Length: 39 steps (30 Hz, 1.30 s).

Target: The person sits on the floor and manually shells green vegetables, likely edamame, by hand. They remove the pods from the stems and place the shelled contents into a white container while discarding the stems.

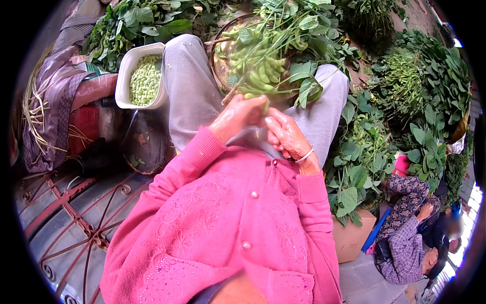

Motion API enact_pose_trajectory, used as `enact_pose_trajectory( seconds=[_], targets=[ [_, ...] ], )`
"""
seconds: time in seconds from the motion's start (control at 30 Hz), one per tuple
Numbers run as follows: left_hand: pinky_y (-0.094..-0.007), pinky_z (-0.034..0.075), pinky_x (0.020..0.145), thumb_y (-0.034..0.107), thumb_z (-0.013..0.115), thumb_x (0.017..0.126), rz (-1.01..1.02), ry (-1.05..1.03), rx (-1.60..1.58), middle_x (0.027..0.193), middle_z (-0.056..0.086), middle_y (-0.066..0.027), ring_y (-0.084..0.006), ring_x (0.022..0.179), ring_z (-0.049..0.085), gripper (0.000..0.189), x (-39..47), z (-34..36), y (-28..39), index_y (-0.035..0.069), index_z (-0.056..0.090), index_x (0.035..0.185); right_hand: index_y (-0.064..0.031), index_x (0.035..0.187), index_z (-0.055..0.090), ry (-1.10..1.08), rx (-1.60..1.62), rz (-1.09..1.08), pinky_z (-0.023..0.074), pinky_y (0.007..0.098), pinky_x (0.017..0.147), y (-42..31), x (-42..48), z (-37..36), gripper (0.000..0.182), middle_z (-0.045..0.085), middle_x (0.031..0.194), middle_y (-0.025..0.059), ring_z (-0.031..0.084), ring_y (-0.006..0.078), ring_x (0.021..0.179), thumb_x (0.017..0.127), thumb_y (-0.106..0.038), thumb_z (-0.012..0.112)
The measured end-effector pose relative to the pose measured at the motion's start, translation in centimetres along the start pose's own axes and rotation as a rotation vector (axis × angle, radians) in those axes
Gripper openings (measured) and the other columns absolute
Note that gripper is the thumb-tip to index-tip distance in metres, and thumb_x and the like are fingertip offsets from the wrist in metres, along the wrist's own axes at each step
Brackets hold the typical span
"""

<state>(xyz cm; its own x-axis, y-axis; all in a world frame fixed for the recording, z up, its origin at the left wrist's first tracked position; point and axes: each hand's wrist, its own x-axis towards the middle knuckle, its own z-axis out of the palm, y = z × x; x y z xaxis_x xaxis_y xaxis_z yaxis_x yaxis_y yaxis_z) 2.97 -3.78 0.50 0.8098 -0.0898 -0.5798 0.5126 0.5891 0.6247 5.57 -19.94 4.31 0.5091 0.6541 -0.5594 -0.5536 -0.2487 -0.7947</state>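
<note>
My left hand (239,116) is closed around a green soybean pod (265,108), its fingertips just below a leafy bunch. Close beside it, my right hand (286,131), with a pale bangle at the wrist, has curled fingers that reach the pod's lower end; whether they grip it is unclear. Above both hands, pod-laden soybean stems (265,66) lie over a round basin (217,68) between my knees. By my left knee stands a white plastic tub (122,81) partly filled with shelled green beans (144,81).
Soybean plants (353,167) are heaped along the right, beside a cardboard box (355,237). Another person in a checked top (402,256) sits at the lower right. A wrought-iron grille (89,231) lies at the lower left, below a cloth-draped pile (53,110).
</note>
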Motion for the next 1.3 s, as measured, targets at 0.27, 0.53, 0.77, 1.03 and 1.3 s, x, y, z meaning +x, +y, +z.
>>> enact_pose_trajectory(
  seconds=[0.27, 0.53, 0.77, 1.03, 1.3],
  targets=[
    [-0.0217, 0.033, 0.044, 0.024, 0.060, 0.085, -0.033, -0.182, 0.030, 0.061, 0.052, 0.0027, -0.0079, 0.050, 0.047, 0.018, 0.0, -0.4, 0.7, 0.009, 0.061, 0.076, -0.0071, 0.100, 0.054, -0.173, 0.223, 0.186, 0.0334, 0.0204, 0.040, 1.1, 0.8, -2.7, 0.017, 0.045, 0.063, -0.0013, 0.041, 0.0052, 0.047, 0.093, -0.020, 0.045],
    [-0.0207, 0.038, 0.053, 0.026, 0.060, 0.087, 0.140, -0.177, 0.402, 0.071, 0.055, 0.0020, -0.0054, 0.058, 0.049, 0.020, -0.4, -0.8, 0.5, 0.007, 0.058, 0.083, -0.0087, 0.116, 0.051, -0.076, 0.072, 0.071, 0.0268, 0.0157, 0.033, -0.2, 0.4, -2.0, 0.024, 0.049, 0.070, -0.0029, 0.031, 0.0006, 0.042, 0.094, -0.016, 0.046],
    [-0.0231, 0.046, 0.060, 0.018, 0.057, 0.090, 0.074, -0.232, 0.000, 0.081, 0.061, -0.0010, -0.0088, 0.064, 0.056, 0.018, -0.1, -0.8, -0.2, 0.004, 0.059, 0.101, -0.0082, 0.113, 0.053, 0.000, 0.123, 0.063, 0.0212, 0.0142, 0.030, -1.5, 0.1, -2.2, 0.024, 0.050, 0.066, -0.0032, 0.035, -0.0003, 0.044, 0.094, -0.022, 0.050],
    [-0.0241, 0.046, 0.054, 0.014, 0.057, 0.089, 0.068, -0.162, -0.043, 0.083, 0.062, -0.0016, -0.0104, 0.067, 0.058, 0.014, 1.3, -1.2, -2.2, 0.005, 0.060, 0.100, 0.0013, 0.094, 0.057, 0.464, -0.959, -0.484, 0.0457, 0.0291, 0.057, -0.4, 1.3, 0.7, 0.015, 0.064, 0.071, 0.0099, 0.062, 0.0140, 0.063, 0.088, -0.012, 0.054],
    [-0.0256, 0.043, 0.051, 0.008, 0.053, 0.090, 0.004, -0.204, 0.077, 0.083, 0.060, -0.0026, -0.0109, 0.063, 0.055, 0.013, 2.0, -1.7, -2.4, 0.005, 0.058, 0.100, 0.0028, 0.097, 0.057, 0.322, -0.435, -0.310, 0.0457, 0.0254, 0.060, -0.3, 1.4, 0.2, 0.016, 0.063, 0.069, 0.0086, 0.062, 0.0111, 0.066, 0.087, -0.009, 0.054]
  ],
)
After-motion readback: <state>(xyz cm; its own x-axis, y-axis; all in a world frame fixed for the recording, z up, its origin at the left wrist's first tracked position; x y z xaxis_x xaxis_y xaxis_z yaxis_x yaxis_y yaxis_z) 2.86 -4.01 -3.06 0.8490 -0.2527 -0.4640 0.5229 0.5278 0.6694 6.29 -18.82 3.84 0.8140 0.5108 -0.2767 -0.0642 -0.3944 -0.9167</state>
